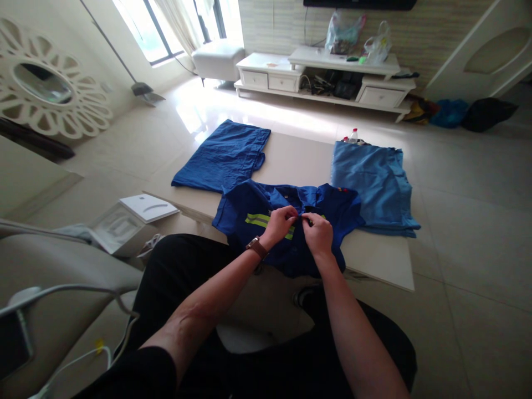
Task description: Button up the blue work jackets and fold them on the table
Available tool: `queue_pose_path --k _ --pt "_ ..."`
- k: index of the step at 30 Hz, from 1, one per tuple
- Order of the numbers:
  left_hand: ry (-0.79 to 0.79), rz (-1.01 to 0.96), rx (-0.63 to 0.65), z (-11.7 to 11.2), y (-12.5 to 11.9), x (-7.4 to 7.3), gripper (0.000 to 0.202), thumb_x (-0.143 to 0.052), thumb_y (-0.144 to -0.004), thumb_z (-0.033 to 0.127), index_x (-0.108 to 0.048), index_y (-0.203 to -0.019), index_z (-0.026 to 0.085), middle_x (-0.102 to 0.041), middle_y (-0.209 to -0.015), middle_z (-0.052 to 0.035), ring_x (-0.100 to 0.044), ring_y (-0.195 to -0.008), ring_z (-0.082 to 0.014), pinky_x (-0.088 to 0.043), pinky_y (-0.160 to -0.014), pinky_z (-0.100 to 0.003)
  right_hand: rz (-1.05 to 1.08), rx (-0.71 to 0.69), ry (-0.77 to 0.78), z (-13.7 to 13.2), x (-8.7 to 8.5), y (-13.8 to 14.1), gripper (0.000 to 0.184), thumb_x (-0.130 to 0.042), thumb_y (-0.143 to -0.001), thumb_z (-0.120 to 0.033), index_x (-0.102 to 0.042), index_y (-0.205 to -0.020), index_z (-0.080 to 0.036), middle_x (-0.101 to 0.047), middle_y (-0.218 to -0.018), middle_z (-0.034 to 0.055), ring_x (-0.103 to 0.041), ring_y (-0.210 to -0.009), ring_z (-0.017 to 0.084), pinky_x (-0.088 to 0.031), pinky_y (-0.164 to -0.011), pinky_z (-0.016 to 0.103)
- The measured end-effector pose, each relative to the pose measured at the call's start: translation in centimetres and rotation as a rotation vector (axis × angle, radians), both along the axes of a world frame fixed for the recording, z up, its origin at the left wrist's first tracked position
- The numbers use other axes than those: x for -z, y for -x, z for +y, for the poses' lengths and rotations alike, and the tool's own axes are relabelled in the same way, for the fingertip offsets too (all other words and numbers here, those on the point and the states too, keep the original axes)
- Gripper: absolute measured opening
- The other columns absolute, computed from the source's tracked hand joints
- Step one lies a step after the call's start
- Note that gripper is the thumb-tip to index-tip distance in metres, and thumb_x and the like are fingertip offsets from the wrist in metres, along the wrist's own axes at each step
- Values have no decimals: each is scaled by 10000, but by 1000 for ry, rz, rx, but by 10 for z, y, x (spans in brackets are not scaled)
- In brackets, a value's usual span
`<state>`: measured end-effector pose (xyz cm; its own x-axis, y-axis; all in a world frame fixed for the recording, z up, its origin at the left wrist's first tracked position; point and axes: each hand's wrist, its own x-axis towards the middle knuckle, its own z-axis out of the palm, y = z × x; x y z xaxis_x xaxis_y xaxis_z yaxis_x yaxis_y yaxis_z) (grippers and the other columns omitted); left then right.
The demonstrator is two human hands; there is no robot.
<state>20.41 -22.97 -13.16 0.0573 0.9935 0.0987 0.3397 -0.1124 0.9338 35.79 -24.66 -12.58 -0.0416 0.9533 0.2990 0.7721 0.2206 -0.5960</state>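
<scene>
Blue shirt point(297, 250) on the desk point(301, 160), hanging over its near edge.
Left hand point(281, 223) and right hand point(319, 233) pinch its front, fingers point(291, 211) closed on cloth; a blue garment point(226, 155) lies left, a paler garment point(369, 188) right.

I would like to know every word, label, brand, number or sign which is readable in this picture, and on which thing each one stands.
No text is readable here.
Box: a small dark mark and a grey curved shape; no letters can be made out.
Shirt: a small red and yellow mark, too small to read.
White bag: any print is too blurred to read.
</scene>
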Motion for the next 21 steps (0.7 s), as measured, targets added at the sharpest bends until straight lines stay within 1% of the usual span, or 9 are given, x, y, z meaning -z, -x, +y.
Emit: queue_pose_path --k 7,11,16,21 --pt "-11 11 21 4 5 2 150 -661 -809 19 -722 -827 155 -729 -765 -1 -663 -725 -126 -484 -690 -213 59 -48 -30 0 1 1 276 -521 -985 -236 -791 -1040 -219 -774 -1035 84 -700 -941 251 -512 -832 335" --pt "-45 29 60 2 6 2 177 -638 -799 -2 -716 -824 155 -728 -766 4 -656 -720 -122 -484 -693 -211 56 -48 -22 -1 1 2 300 -503 -986 -217 -795 -1053 -221 -768 -1026 87 -698 -942 250 -516 -847 337" --pt "-20 21 22 -1 5 4 183 -628 -798 -3 -715 -821 156 -721 -762 5 -650 -721 -121 -484 -693 -211 47 -51 13 -1 -1 2 297 -515 -964 -188 -801 -1033 -234 -764 -1009 71 -696 -936 241 -509 -843 327" --pt "-12 16 -10 0 2 4 179 -633 -803 2 -723 -830 154 -719 -765 -1 -650 -720 -118 -488 -705 -212 37 -46 15 -1 -1 2 250 -547 -966 -215 -791 -1019 -229 -760 -1003 69 -691 -938 243 -498 -837 327"
